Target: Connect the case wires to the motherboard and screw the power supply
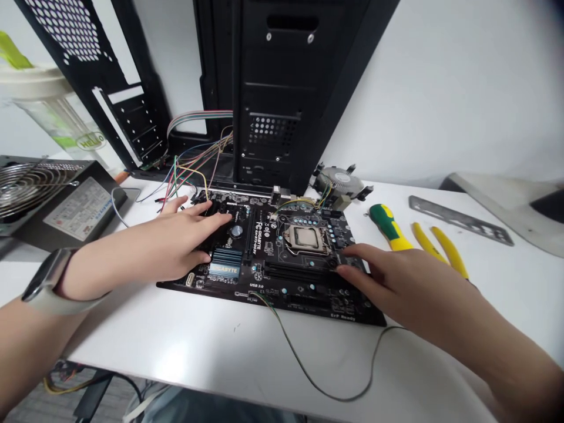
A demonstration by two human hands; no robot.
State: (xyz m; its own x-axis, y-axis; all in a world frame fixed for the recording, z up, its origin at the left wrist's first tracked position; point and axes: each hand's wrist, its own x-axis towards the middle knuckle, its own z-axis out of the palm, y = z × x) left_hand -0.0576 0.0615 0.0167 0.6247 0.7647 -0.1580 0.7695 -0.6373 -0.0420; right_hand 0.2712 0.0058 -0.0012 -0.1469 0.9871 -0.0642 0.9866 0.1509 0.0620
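Note:
A black Gigabyte motherboard lies flat on the white table. My left hand rests on its left part with the fingers spread, beside the blue heatsink and the round battery. At the board's right edge is my right hand, its thumb and index finger apart and touching the board; the other fingers are mostly hidden. The processor sits in its socket between my hands. A thin cable runs from the board's near edge across the table towards my right wrist.
Behind the board stands a black computer case with loose coloured wires. A power supply and a tumbler are at left. Rightward lie a CPU cooler, a screwdriver, yellow-handled pliers and a metal plate.

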